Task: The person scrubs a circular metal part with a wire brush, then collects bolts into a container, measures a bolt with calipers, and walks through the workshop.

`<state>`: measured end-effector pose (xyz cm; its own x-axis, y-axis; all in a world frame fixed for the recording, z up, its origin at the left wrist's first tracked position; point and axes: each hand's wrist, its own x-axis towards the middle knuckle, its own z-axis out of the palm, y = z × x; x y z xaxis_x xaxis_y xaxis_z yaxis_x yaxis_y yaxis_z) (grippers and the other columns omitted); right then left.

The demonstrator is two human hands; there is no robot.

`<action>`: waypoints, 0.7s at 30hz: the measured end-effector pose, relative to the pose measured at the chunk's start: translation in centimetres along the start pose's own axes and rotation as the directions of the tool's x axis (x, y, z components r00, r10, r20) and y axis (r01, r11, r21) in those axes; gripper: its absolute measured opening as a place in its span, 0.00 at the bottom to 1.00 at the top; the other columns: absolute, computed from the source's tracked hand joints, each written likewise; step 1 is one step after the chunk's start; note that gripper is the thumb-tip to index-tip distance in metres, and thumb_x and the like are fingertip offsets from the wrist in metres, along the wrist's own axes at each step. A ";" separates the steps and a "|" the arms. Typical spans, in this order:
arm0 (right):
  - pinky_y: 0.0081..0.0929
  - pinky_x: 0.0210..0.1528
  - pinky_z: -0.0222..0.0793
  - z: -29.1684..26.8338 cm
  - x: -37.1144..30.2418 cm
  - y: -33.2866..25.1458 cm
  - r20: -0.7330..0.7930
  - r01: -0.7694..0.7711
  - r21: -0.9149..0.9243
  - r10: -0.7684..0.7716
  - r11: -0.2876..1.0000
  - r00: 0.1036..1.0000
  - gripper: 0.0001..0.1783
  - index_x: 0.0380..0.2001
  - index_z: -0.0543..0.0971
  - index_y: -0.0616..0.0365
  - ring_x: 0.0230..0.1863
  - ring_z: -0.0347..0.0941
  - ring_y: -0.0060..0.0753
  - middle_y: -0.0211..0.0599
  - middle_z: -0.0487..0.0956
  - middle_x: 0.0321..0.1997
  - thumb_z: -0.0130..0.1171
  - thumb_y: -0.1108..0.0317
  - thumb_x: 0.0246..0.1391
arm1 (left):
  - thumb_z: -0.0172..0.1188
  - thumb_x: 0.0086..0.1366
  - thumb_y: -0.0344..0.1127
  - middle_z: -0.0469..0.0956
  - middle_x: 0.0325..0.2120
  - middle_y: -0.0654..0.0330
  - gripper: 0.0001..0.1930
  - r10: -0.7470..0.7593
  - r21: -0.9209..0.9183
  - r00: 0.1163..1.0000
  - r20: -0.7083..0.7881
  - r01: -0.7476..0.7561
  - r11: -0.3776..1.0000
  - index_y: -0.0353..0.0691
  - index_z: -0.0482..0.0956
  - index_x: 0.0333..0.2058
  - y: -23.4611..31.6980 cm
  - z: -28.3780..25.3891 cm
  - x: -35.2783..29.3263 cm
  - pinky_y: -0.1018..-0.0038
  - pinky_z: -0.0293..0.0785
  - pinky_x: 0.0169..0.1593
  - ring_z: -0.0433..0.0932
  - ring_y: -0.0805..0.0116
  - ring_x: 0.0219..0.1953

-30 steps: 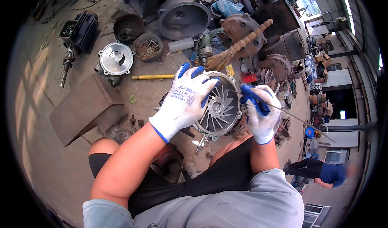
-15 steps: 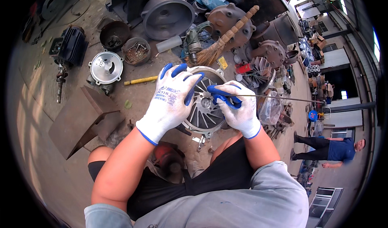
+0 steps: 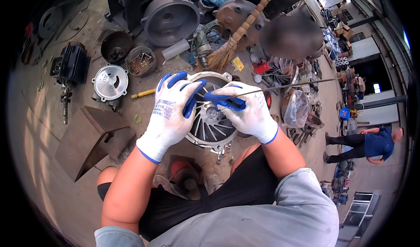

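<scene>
Between my knees lies a round metal housing point(image 3: 205, 142) with pale radial vanes and a small hub in its centre. My left hand point(image 3: 170, 109), in a white glove with blue fingertips, rests over the housing's left edge, its fingers bent but apart. Over the right part of the housing, my right hand point(image 3: 249, 109) wears a matching glove and pinches a thin metal rod point(image 3: 288, 85). The rod sticks out far to the right, tilted slightly upward; its other end is hidden by the fingers. Both hands cover parts of the housing's rim.
Left lie a yellow handle point(image 3: 143, 93), a silver disc cover point(image 3: 110, 82), a dark motor point(image 3: 75, 63) and bent sheet metal point(image 3: 89, 137). Beyond are a drill point(image 3: 202, 47) and a straw broom point(image 3: 238, 37). A red-bodied tool point(image 3: 181, 170) lies near my legs. Far right stands a person point(image 3: 378, 144).
The rod's outer end has swung upward in the picture as my right hand turned. The whole view has shifted a little, with the housing and hands now further left. The person's pose has changed.
</scene>
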<state>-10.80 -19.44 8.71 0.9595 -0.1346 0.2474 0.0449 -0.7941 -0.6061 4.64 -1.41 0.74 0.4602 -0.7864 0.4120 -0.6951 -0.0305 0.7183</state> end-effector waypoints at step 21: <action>0.39 0.48 0.86 -0.1 0.0 -0.5 0.059 0.014 -0.002 -0.014 1.000 0.998 0.21 0.53 0.91 0.53 0.46 0.89 0.50 0.44 0.89 0.47 0.74 0.78 0.55 | 0.67 0.62 0.21 0.83 0.58 0.50 0.30 -0.003 0.000 1.000 0.026 0.003 1.000 0.43 0.83 0.64 0.1 0.0 0.1 0.46 0.65 0.76 0.73 0.39 0.71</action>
<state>-10.86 -19.09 9.05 0.9736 -0.0878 0.2108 0.0582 -0.7971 -0.6010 4.61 -1.46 0.83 0.4480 -0.8020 0.3951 -0.6934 -0.0328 0.7198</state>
